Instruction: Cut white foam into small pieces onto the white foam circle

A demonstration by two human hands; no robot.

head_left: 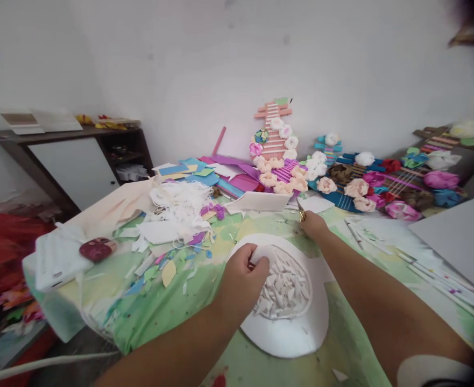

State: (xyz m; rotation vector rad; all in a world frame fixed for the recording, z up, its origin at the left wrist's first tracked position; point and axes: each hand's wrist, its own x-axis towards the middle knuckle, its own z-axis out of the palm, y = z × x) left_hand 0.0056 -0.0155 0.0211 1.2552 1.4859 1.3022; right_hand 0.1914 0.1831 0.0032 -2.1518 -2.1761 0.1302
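Observation:
A white flat cutout (301,341) with a rounded body and a neck-like strip lies on the cloth-covered table. On its middle, a heap of small white paper pieces (283,287) sits within an oval raised rim. My left hand (242,277) is closed at the upper left of the heap, its thumb and fingers pinching a white paper piece (264,252). Beyond the cutout's upper right edge, my right hand (315,224) grips small gold-handled scissors (302,214), the blades pointing away from me. Its fingers partly cover the handles.
A tangle of white string (182,207), coloured paper scraps (166,274) and a red phone (98,249) on a white box (59,260) lie left. Flower-decorated guitar shapes (275,142) line the wall. White sticks (442,279) lie right; a cabinet (67,172) stands far left.

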